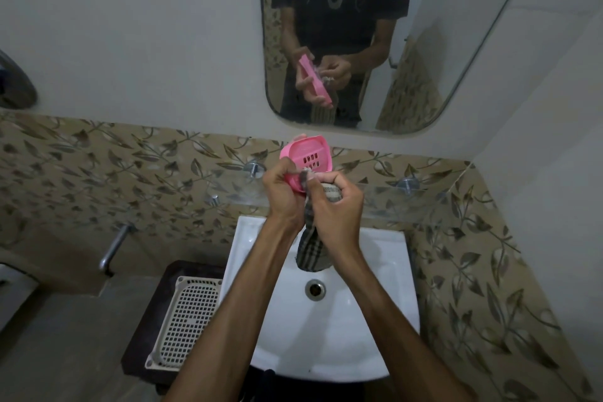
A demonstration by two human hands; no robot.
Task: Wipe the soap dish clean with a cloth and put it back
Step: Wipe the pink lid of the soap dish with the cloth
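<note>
My left hand (pixel 283 191) grips the pink soap dish (pixel 306 158) by its near lower edge, fingers curled round the rim, thumb on the inside. The dish is held up in the air, tilted so its inside faces me, slotted drain holes showing in the middle. It sits above the far edge of the white washbasin (pixel 385 303), in front of the glass shelf (pixel 385 202), touching neither.

My right hand (pixel 336 206) is clamped on a checked cloth (pixel 310 250); fingers bunched tight round the upper part, fingertips pushing a wad of it against the lower inside of the dish. The loose tail of the cloth hangs between my wrists, down over the basin bowl, above the drain (pixel 315 289).

The glass shelf runs along the wall over the far edge of the basin on round metal brackets (pixel 408 184). Above it a mirror (pixel 473 52) shows the reflection of the hands, pink dish and cloth. Leaf-patterned tiles (pixel 98 173) band the wall behind the shelf and down the right side.

Left of the basin, a cream perforated plastic tray (pixel 189 316) lies on a dark stand, just beside the basin's left edge. A metal tap (pixel 114 246) sticks out from the tiled wall further left.
</note>
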